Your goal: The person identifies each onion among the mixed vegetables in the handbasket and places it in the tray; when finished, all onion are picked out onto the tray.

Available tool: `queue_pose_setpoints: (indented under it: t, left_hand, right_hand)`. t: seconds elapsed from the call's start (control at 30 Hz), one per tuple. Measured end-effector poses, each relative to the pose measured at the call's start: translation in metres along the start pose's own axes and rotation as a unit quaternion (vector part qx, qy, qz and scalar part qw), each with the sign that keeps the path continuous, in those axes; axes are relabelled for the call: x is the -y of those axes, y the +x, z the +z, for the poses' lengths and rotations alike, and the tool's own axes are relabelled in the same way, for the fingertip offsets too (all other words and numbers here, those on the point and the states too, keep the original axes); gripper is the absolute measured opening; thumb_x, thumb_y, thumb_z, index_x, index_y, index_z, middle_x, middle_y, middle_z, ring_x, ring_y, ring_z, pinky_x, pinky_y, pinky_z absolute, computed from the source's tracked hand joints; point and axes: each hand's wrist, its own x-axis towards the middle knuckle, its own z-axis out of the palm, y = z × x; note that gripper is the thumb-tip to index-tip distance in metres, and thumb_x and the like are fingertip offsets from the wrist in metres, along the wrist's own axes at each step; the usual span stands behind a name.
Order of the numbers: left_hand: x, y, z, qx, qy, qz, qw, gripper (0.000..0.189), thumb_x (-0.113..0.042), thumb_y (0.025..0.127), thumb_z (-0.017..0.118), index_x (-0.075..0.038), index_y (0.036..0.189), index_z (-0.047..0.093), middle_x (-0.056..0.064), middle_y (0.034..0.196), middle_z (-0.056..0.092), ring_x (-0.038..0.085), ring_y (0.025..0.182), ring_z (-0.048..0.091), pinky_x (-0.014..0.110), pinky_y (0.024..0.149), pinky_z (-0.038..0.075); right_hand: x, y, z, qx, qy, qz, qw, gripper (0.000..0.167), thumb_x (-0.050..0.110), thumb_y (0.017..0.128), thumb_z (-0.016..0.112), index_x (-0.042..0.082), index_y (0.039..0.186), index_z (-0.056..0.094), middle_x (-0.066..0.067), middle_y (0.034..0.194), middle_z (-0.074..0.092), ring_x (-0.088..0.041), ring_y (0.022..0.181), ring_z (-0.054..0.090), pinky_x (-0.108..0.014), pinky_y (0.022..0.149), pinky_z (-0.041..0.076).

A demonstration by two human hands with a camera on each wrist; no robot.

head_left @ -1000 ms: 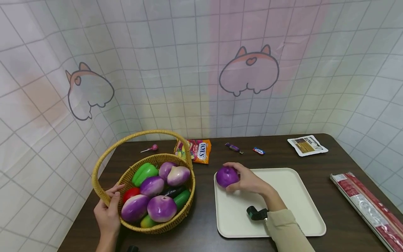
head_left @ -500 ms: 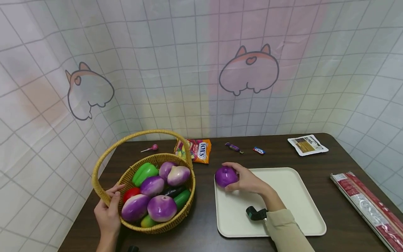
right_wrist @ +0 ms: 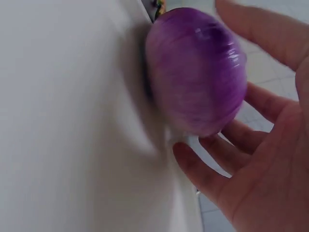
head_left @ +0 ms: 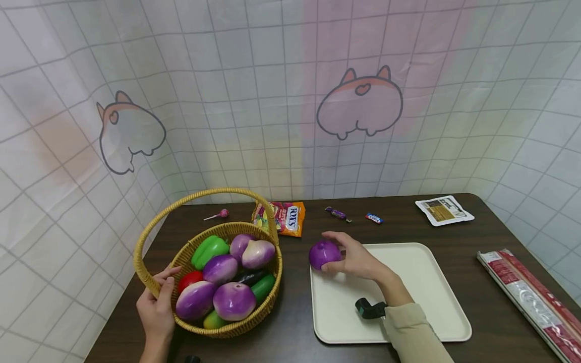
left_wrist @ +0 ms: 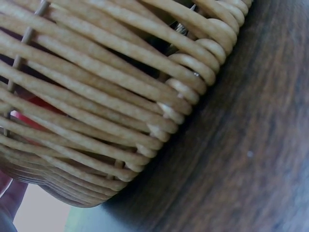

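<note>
A purple onion (head_left: 324,254) sits at the far left corner of the cream tray (head_left: 422,302). My right hand (head_left: 358,262) is beside it, with fingers and thumb spread around its right side. In the right wrist view the thumb stands off the onion (right_wrist: 195,72), while some fingertips are close to it or behind it; whether they touch is unclear. My left hand (head_left: 156,307) holds the left rim of the wicker basket (head_left: 245,327), by the foot of its handle. Inside lie several eggplants (head_left: 234,301), a green pepper (head_left: 210,251), a red tomato-like piece (head_left: 189,280) and a cucumber (head_left: 263,288).
Along the table's back are a lollipop (head_left: 222,214), a Fox's candy bag (head_left: 290,219), a purple wrapped candy (head_left: 338,214), a small blue candy (head_left: 374,218) and a white-and-brown packet (head_left: 445,209). A long red-and-clear package (head_left: 522,297) lies at the right edge.
The onion has shifted slightly left to the tray's corner. My right fingers have loosened and spread away from it. My left hand and the basket stay in place.
</note>
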Motion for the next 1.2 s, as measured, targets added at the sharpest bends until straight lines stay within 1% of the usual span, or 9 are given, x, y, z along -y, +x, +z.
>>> queue_pose_setpoints:
  t: [0.17,0.27,0.37,0.5,0.63,0.77,0.93,1.07,1.2]
  left_hand:
    - [0.0,0.0,0.0,-0.001,0.004,-0.001,1.0,0.022,0.004,0.093,0.057,0.018,0.077,0.051,0.014,0.098,0.073,0.015,0.111,0.063,0.017,0.094,0.044]
    - [0.0,0.001,0.0,0.0,0.005,-0.001,1.0,0.022,0.004,0.093,0.057,0.017,0.077,0.051,0.014,0.098,0.073,0.015,0.111,0.063,0.017,0.095,0.044]
    - [-0.001,0.0,0.0,0.0,0.0,-0.003,1.0,0.022,0.005,0.093,0.057,0.016,0.076,0.051,0.015,0.098,0.073,0.015,0.111,0.063,0.017,0.095,0.044]
    - [-0.001,0.0,0.0,-0.001,-0.008,-0.003,1.0,0.022,0.005,0.093,0.057,0.017,0.076,0.05,0.014,0.097,0.073,0.015,0.111,0.063,0.017,0.095,0.044]
    - [-0.002,0.0,0.001,-0.001,-0.005,0.001,1.0,0.022,0.005,0.093,0.057,0.017,0.076,0.05,0.013,0.097,0.074,0.015,0.11,0.063,0.017,0.095,0.044]
    - [-0.003,0.0,0.0,-0.001,-0.004,0.001,1.0,0.022,0.005,0.093,0.057,0.017,0.077,0.05,0.013,0.097,0.074,0.015,0.11,0.063,0.018,0.094,0.044]
    - [-0.002,-0.001,-0.001,-0.002,-0.01,0.003,0.9999,0.022,0.006,0.092,0.057,0.016,0.075,0.05,0.013,0.096,0.074,0.014,0.11,0.064,0.018,0.094,0.044]
    - [0.0,-0.001,-0.001,-0.002,-0.013,0.003,0.9999,0.022,0.006,0.092,0.057,0.016,0.074,0.049,0.013,0.096,0.074,0.014,0.11,0.064,0.018,0.094,0.044]
    - [-0.001,0.0,0.0,0.002,-0.009,0.001,1.0,0.024,0.005,0.093,0.057,0.017,0.075,0.048,0.014,0.097,0.073,0.015,0.111,0.063,0.018,0.095,0.044]
  right_hand:
    - [0.015,-0.001,-0.003,-0.03,-0.019,-0.023,0.9991,0.077,0.036,0.078,0.082,0.011,0.141,0.046,-0.009,0.145,0.046,-0.042,0.128,0.046,-0.054,0.104,0.041]
    - [0.025,-0.002,-0.005,-0.057,-0.033,-0.046,0.9968,0.071,0.037,0.08,0.08,0.013,0.139,0.049,-0.007,0.143,0.048,-0.039,0.129,0.046,-0.054,0.106,0.038]
    - [0.033,-0.002,-0.005,-0.095,-0.03,-0.07,0.9925,0.058,0.031,0.084,0.078,0.015,0.135,0.054,-0.004,0.139,0.053,-0.032,0.128,0.048,-0.051,0.106,0.04]
    - [0.047,0.0,0.002,-0.153,0.003,-0.106,0.9826,0.043,0.017,0.087,0.074,0.015,0.128,0.059,-0.003,0.131,0.06,-0.026,0.124,0.053,-0.047,0.105,0.041]
    - [0.073,-0.003,0.016,-0.18,0.027,-0.13,0.9747,0.037,0.006,0.089,0.069,0.006,0.125,0.06,-0.011,0.124,0.064,-0.028,0.118,0.058,-0.048,0.102,0.044]
    - [0.093,-0.006,0.036,-0.173,0.027,-0.152,0.9728,0.032,0.002,0.089,0.067,0.001,0.121,0.061,-0.016,0.119,0.065,-0.029,0.111,0.061,-0.045,0.095,0.05]
    - [0.086,0.0,0.076,-0.133,0.052,-0.198,0.9697,0.03,0.009,0.09,0.067,0.008,0.12,0.062,-0.008,0.118,0.065,-0.027,0.106,0.06,-0.039,0.09,0.052]
    - [0.095,-0.002,0.104,-0.097,0.085,-0.23,0.9645,0.033,0.008,0.089,0.067,0.007,0.121,0.061,-0.007,0.122,0.06,-0.025,0.112,0.057,-0.041,0.09,0.052]
    - [0.103,-0.007,0.121,-0.072,0.092,-0.258,0.9591,0.038,0.012,0.089,0.068,0.009,0.125,0.057,-0.01,0.131,0.052,-0.018,0.121,0.051,-0.039,0.091,0.052]
